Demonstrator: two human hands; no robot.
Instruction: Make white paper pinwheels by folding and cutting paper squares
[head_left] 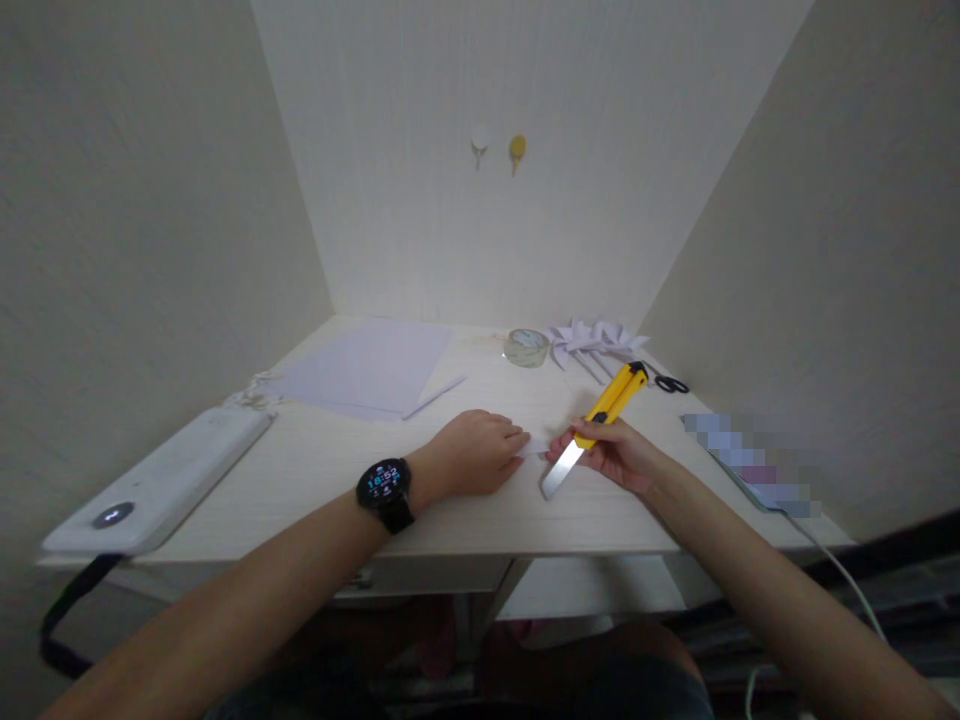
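Note:
My right hand (pixel 611 452) is closed around a yellow utility knife (pixel 613 402), its wide blade (pixel 562 470) extended and pointing down toward the table's front. Between my two hands shows a small piece of white paper (pixel 534 447). My left hand (pixel 480 452), with a black watch on the wrist, has its fingers curled over the left end of that paper. The fingertips of my right hand reach the paper's other end. Most of the paper is covered by the fingers.
White paper sheets (pixel 367 365) lie at the back left, a thin paper roll (pixel 435 397) beside them. A tape roll (pixel 526 347), folded paper pinwheels (pixel 596 340) and black-handled scissors (pixel 671 384) are at the back right. A white device (pixel 161 480) sits left, a phone (pixel 742 465) right.

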